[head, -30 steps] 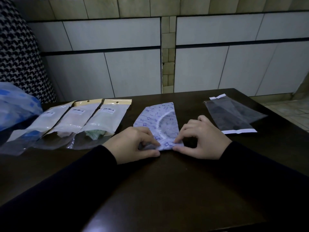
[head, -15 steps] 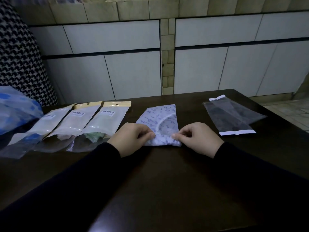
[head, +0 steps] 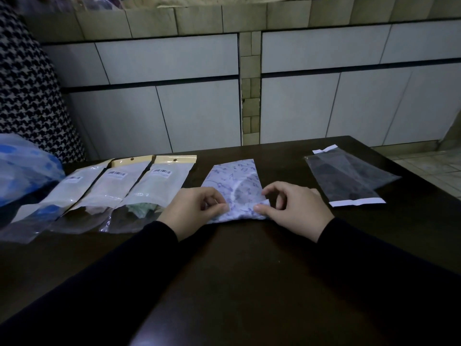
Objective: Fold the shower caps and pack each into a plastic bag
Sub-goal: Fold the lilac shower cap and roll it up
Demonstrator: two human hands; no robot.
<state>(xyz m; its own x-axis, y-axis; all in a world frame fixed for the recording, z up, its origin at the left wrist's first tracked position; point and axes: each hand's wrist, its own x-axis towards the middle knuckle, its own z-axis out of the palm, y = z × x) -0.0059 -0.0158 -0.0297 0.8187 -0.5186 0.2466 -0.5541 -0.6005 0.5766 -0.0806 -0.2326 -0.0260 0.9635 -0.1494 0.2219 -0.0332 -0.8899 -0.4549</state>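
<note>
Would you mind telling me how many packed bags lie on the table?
3, side by side, left of the cap: left, middle, right. More may be hidden offscreen.

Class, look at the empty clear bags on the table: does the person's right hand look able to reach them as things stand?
Probably yes. The empty clear bags lie flat beside the right hand, nothing between them, though that hand now pinches the shower cap.

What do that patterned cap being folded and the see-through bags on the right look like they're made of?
Shower cap: probably thin, soft plastic film or coated fabric; it creases limply, matte, with a blue print. Clear bags: glossy transparent plastic film; the dark table shows through, and white strips edge their ends.
</note>
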